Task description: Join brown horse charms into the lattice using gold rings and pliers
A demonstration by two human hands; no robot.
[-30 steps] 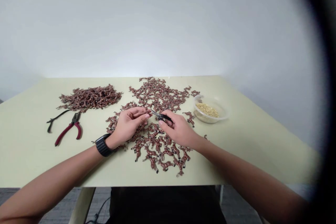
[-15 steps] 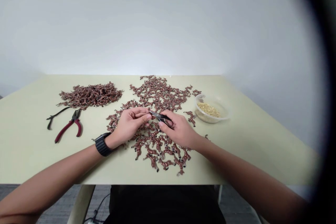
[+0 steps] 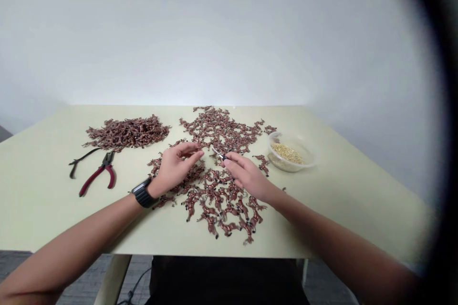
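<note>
- Nearest me, brown deer-like figures (image 3: 231, 221) lie spread in a loose, tangled patch on the pale table (image 3: 332, 214).
- At centre left, my left hand (image 3: 175, 167), with a dark watch (image 3: 143, 195) at the wrist, hovers over more of the figures, thumb and forefinger drawn close; I cannot tell whether a figure is pinched between them.
- At centre right, my right hand (image 3: 247, 177) keeps its fingers closed around dark-handled pliers (image 3: 222, 156), the silver tip angled far and left.
- Half a second ago that tip met my left fingertips; now a gap parts them. I judge this a pause in the plier work, with nothing seen in the tip's bite.
- At left, red-handled pliers (image 3: 99, 174) lie open beside a thin black tool (image 3: 77, 162), both out of my hands.
- At right, a clear bowl (image 3: 281, 164) holds gold-coloured bits (image 3: 288, 153), too small to make out singly.
- Farther off, a heaped brown pile (image 3: 129, 132) sits left; a flatter spread of figures (image 3: 218, 126) reaches toward the wall (image 3: 214, 33).
</note>
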